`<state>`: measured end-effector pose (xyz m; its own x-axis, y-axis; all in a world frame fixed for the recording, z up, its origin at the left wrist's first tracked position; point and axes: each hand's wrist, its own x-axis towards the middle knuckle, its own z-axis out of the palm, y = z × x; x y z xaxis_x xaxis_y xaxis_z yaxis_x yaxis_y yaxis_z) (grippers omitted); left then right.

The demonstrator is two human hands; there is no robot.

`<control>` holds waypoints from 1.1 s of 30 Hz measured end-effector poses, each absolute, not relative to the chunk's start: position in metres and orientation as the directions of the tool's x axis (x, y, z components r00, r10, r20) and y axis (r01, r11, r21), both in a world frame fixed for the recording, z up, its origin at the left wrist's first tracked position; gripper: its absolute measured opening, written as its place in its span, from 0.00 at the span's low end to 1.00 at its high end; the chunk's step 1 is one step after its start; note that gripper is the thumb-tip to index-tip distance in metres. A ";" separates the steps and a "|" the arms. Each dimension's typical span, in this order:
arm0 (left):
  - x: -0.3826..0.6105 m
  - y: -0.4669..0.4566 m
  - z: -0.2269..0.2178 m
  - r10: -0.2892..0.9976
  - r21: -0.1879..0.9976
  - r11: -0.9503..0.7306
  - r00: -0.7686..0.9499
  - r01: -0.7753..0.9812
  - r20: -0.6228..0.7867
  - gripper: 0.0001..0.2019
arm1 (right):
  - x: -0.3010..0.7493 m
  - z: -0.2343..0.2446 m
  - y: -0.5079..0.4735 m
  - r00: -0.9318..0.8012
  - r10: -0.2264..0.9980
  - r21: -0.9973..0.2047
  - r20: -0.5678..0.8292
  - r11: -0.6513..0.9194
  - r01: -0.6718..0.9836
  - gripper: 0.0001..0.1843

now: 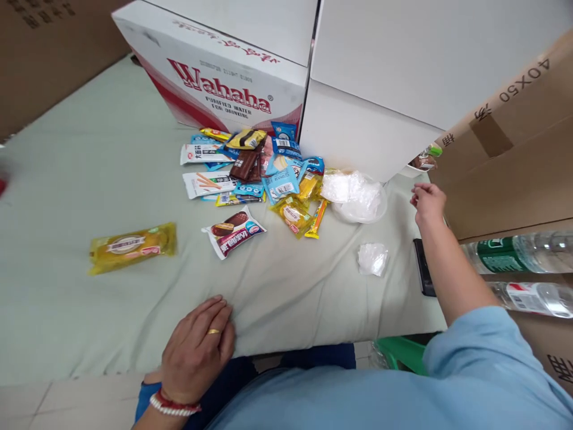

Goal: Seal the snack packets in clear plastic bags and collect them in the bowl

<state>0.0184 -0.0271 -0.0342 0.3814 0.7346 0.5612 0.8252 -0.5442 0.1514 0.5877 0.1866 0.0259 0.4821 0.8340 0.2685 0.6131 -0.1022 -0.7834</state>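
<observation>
My left hand [199, 346], with a gold ring and a beaded bracelet, lies palm down at the table's front edge. Its fingers are stretched out and lie flat, with nothing visible in them. Ahead of it are a chocolate-pie packet [235, 232] and a long yellow-wrapped snack [134, 246]. On the right, my right hand [428, 204] is above the table beside the cardboard box. Its fingers are curled together, and whether anything is between them is hidden. The nearest things to it are a white bowl [409, 171] holding small wrapped items and a clear plastic-wrapped packet [373, 259].
A heap of wrapped snacks [282, 185] lies against a Wahaha water carton [219, 89]. Beside it is a plastic-covered bowl [364, 209]. A dark phone-like object [425, 269] lies under my right forearm. Water bottles [528, 254] and a brown cardboard box [514, 143] bound the right side.
</observation>
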 end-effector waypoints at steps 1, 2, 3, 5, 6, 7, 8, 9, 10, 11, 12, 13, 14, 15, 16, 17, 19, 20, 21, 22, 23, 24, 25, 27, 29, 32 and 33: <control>0.019 -0.028 -0.034 0.734 0.154 -0.544 0.378 0.825 0.565 0.14 | 0.576 0.029 0.166 0.514 0.818 -0.804 0.259 -0.112 0.583 0.08; 0.019 -0.028 -0.034 0.733 0.157 -0.542 0.373 0.825 0.569 0.14 | 0.563 0.032 0.144 0.534 0.811 -0.828 0.240 -0.116 0.548 0.10; 0.020 -0.028 -0.034 0.733 0.160 -0.540 0.369 0.826 0.571 0.14 | 0.549 0.036 0.120 0.522 0.823 -0.844 0.223 -0.105 0.526 0.11; 0.020 -0.029 -0.035 0.735 0.164 -0.536 0.362 0.828 0.573 0.13 | 0.520 0.042 0.076 0.406 0.891 -0.816 0.203 -0.074 0.573 0.12; 0.020 -0.030 -0.035 0.737 0.167 -0.534 0.359 0.829 0.573 0.13 | 0.507 0.044 0.057 0.305 0.934 -0.768 0.187 -0.055 0.638 0.13; 0.020 -0.030 -0.036 0.738 0.171 -0.533 0.356 0.829 0.573 0.13 | 0.495 0.045 0.042 0.189 0.970 -0.702 0.151 -0.029 0.711 0.15; 0.020 -0.031 -0.037 0.740 0.177 -0.532 0.353 0.828 0.573 0.13 | 0.485 0.045 0.029 0.082 0.992 -0.626 0.100 -0.001 0.780 0.16; 0.020 -0.032 -0.038 0.740 0.184 -0.531 0.347 0.827 0.576 0.12 | 0.476 0.044 0.020 -0.001 0.999 -0.549 0.046 0.027 0.835 0.16; 0.020 -0.033 -0.039 0.741 0.195 -0.532 0.341 0.824 0.579 0.12 | 0.468 0.042 0.015 -0.050 0.999 -0.485 0.005 0.046 0.873 0.14; 0.019 -0.033 -0.040 0.743 0.216 -0.534 0.332 0.817 0.581 0.11 | 0.462 0.039 0.012 -0.064 0.998 -0.442 -0.005 0.055 0.895 0.11; 0.019 -0.034 -0.041 0.750 0.251 -0.537 0.319 0.806 0.580 0.11 | 0.456 0.037 0.011 -0.052 0.998 -0.425 0.020 0.055 0.904 0.09; 0.019 -0.035 -0.042 0.761 0.304 -0.538 0.299 0.786 0.576 0.10 | 0.449 0.035 0.012 -0.026 0.997 -0.436 0.073 0.055 0.898 0.09; 0.019 -0.035 -0.042 0.777 0.373 -0.535 0.269 0.758 0.569 0.10 | 0.442 0.034 0.015 0.009 0.990 -0.478 0.138 0.058 0.877 0.10; 0.019 -0.036 -0.040 0.798 0.453 -0.523 0.228 0.722 0.558 0.10 | 0.432 0.034 0.018 0.051 0.979 -0.546 0.199 0.067 0.835 0.09; 0.019 -0.037 -0.038 0.824 0.540 -0.498 0.175 0.679 0.539 0.09 | 0.421 0.033 0.021 0.099 0.964 -0.633 0.248 0.084 0.770 0.08; 0.020 -0.038 -0.034 0.851 0.624 -0.461 0.115 0.630 0.512 0.10 | 0.408 0.033 0.024 0.150 0.948 -0.728 0.279 0.107 0.677 0.08; 0.024 -0.041 -0.023 0.903 0.773 -0.370 0.003 0.516 0.429 0.10 | 0.375 0.030 0.029 0.232 0.931 -0.883 0.281 0.157 0.442 0.11; 0.027 -0.043 -0.017 0.927 0.835 -0.319 -0.034 0.448 0.373 0.09 | 0.357 0.027 0.030 0.249 0.932 -0.927 0.265 0.174 0.333 0.12; 0.030 -0.046 -0.010 0.950 0.890 -0.266 -0.057 0.371 0.307 0.09 | 0.339 0.025 0.029 0.248 0.937 -0.951 0.244 0.182 0.248 0.13; 0.034 -0.048 -0.004 0.971 0.937 -0.206 -0.061 0.282 0.232 0.08 | 0.321 0.022 0.026 0.227 0.948 -0.964 0.223 0.180 0.194 0.13; 0.039 -0.050 0.003 0.988 0.973 -0.136 -0.042 0.184 0.146 0.10 | 0.304 0.020 0.021 0.183 0.963 -0.971 0.200 0.169 0.169 0.11; 0.044 -0.052 0.008 0.998 0.995 -0.058 -0.007 0.082 0.059 0.13 | 0.289 0.017 0.014 0.118 0.976 -0.973 0.181 0.160 0.168 0.10; 0.048 -0.054 0.011 0.999 1.000 0.020 0.038 -0.013 -0.019 0.17 | 0.275 0.016 0.005 0.035 0.984 -0.969 0.172 0.163 0.185 0.08; 0.054 -0.057 0.014 0.986 0.980 0.142 0.109 -0.142 -0.127 0.22 | 0.256 0.013 -0.015 -0.155 0.972 -0.947 0.177 0.211 0.242 0.05; 0.057 -0.057 0.011 0.977 0.965 0.194 0.127 -0.179 -0.173 0.21 | 0.249 0.009 -0.033 -0.274 0.942 -0.922 0.192 0.269 0.279 0.05; 0.054 -0.054 -0.001 0.972 0.949 0.234 0.079 -0.213 -0.222 0.17 | 0.257 0.001 -0.050 -0.213 0.962 -0.937 0.171 0.226 0.267 0.05; 0.052 -0.053 -0.006 0.969 0.937 0.246 0.047 -0.247 -0.242 0.17 | 0.262 -0.003 -0.052 -0.155 0.976 -0.952 0.151 0.186 0.243 0.06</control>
